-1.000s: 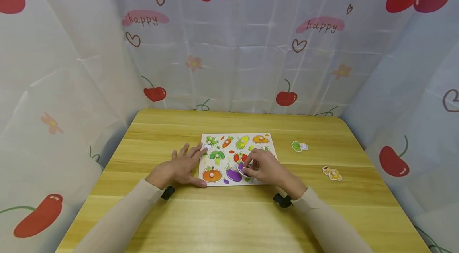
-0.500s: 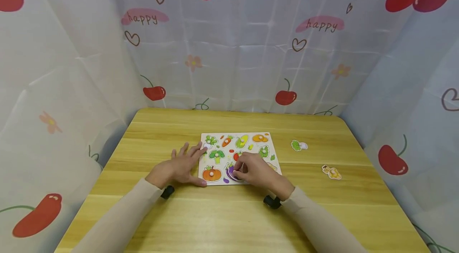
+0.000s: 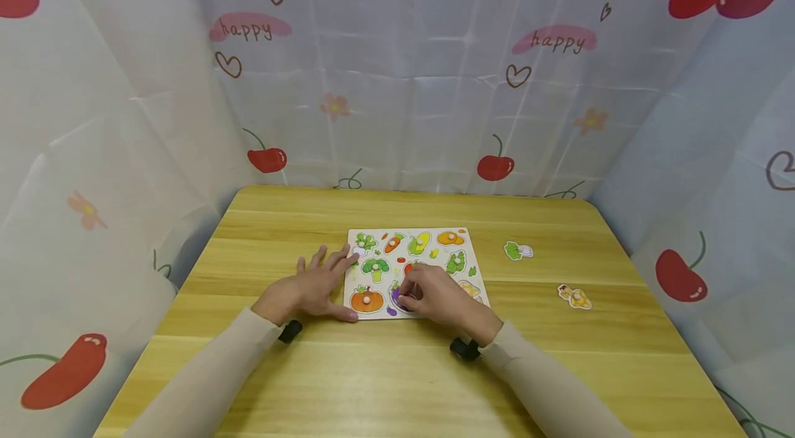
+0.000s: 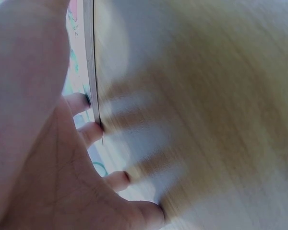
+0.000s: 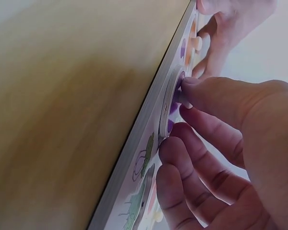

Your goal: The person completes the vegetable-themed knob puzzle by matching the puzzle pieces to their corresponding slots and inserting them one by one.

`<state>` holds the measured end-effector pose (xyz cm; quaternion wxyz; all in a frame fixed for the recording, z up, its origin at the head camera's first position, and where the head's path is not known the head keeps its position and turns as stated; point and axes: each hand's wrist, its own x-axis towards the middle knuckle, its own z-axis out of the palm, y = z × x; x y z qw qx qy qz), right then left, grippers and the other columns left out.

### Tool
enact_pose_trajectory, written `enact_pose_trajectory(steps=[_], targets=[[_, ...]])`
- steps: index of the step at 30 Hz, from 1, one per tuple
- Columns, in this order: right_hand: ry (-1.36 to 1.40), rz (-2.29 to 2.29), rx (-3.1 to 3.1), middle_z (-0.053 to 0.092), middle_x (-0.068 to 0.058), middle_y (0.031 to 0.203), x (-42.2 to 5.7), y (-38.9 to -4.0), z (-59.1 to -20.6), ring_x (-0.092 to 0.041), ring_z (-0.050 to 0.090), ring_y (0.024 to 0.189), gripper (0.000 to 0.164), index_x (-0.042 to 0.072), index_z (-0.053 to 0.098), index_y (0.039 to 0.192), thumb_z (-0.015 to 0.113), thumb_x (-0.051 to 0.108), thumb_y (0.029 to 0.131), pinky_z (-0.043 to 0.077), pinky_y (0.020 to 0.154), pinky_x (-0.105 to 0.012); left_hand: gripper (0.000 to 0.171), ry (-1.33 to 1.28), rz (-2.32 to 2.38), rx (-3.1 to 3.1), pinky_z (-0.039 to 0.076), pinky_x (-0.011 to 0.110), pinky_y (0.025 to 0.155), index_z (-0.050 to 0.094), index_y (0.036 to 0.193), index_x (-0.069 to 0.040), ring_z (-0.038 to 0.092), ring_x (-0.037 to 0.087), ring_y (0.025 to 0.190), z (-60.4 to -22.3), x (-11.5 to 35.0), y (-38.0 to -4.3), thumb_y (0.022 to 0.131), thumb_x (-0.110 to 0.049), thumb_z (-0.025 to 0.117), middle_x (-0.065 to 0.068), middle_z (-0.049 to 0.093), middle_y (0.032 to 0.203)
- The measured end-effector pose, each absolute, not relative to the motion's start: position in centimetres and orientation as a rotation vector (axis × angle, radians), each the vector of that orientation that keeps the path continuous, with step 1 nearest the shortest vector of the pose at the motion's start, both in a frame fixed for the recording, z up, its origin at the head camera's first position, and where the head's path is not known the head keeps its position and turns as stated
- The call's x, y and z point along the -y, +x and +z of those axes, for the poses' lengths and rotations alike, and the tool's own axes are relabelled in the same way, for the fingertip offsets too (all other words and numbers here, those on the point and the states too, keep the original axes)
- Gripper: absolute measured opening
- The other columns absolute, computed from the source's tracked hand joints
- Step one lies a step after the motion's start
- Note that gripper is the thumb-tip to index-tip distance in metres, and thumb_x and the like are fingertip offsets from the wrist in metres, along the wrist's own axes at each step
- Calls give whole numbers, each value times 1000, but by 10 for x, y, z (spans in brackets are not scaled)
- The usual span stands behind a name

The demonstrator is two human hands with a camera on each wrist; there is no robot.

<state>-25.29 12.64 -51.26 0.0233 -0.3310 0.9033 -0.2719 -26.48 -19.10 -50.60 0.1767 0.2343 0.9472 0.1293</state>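
Note:
A wooden vegetable puzzle board (image 3: 385,284) lies on the table, with several knobbed pieces in it. My left hand (image 3: 315,288) rests at the board's left edge, fingers spread, thumb on the near corner. Between thumb and index finger, my right hand (image 3: 437,294) pinches the knob of an eggplant puzzle piece (image 5: 169,103). That piece overlaps the purple eggplant picture beside the pumpkin piece (image 3: 367,301). In the right wrist view its rim stands slightly proud of the board face. In the head view the fingers hide much of it.
Right of the board, a bok choy piece (image 3: 518,251) and a yellow, knobby-shaped piece (image 3: 575,297) lie loose on the wooden table (image 3: 373,383). A cherry-print curtain (image 3: 397,114) closes off the back and both sides. A black camera sits at each wrist.
My right hand has carried the eggplant piece left, from over the tomato's lower side onto the eggplant picture, uncovering the board's right part. The left hand has stayed in place.

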Motion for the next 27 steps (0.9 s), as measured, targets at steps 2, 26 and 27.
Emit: enact_pose_trajectory(steps=[2, 26, 27], targets=[[-1034, -828, -2803, 74, 4, 95, -125, -253, -513, -11, 65, 87, 5, 14, 87, 102, 91, 16, 104, 54, 76, -23, 132, 662, 360, -2683, 15, 99, 130, 18, 188, -16, 7, 65, 179, -507, 191, -266, 94, -77, 87, 15, 7, 199], [-1044, -824, -2804, 76, 0, 101, -123, -252, -516, -11, 69, 92, 5, 9, 89, 105, 91, 13, 103, 58, 78, -22, 132, 654, 367, -2685, 14, 98, 131, 18, 189, -17, 6, 64, 179, -508, 191, -266, 94, -78, 86, 15, 6, 199], [-1045, -823, -2802, 76, 0, 101, -123, -253, -516, -11, 69, 92, 5, 9, 89, 105, 91, 13, 104, 58, 78, -22, 132, 654, 362, -2687, 14, 98, 130, 18, 189, -17, 6, 64, 179, -508, 191, -266, 94, -79, 86, 15, 6, 199]])
